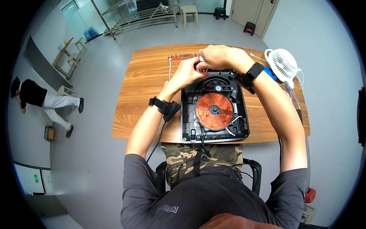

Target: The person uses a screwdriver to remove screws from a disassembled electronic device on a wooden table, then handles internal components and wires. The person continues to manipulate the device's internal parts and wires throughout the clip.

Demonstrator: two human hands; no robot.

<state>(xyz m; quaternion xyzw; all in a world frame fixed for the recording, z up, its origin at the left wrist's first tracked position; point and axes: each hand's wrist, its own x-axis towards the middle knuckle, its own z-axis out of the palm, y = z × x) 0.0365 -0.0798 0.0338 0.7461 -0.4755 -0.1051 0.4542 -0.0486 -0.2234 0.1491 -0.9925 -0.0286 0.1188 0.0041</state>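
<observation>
An opened induction cooker [185, 107] lies on the wooden table in front of me, its black casing holding a round copper coil [207, 110] and a black fan [217, 81] behind it. Both my hands meet over the casing's far edge. My left hand [187, 72] is closed, thumb and fingers pinched round something small that I cannot make out. From above, my right hand [217, 55] curls down over it, closed on something with a pale end, mostly hidden by the fingers. Beyond them lies a narrow red circuit board [180, 57] with buttons and a small display.
A white fan [283, 63] with its cable stands at the table's right, beside a blue thing [270, 73]. A white cable [169, 68] runs down from the board's left end. On the far left a person [34, 93] walks past. A metal rack [141, 17] and stools [189, 14] stand behind.
</observation>
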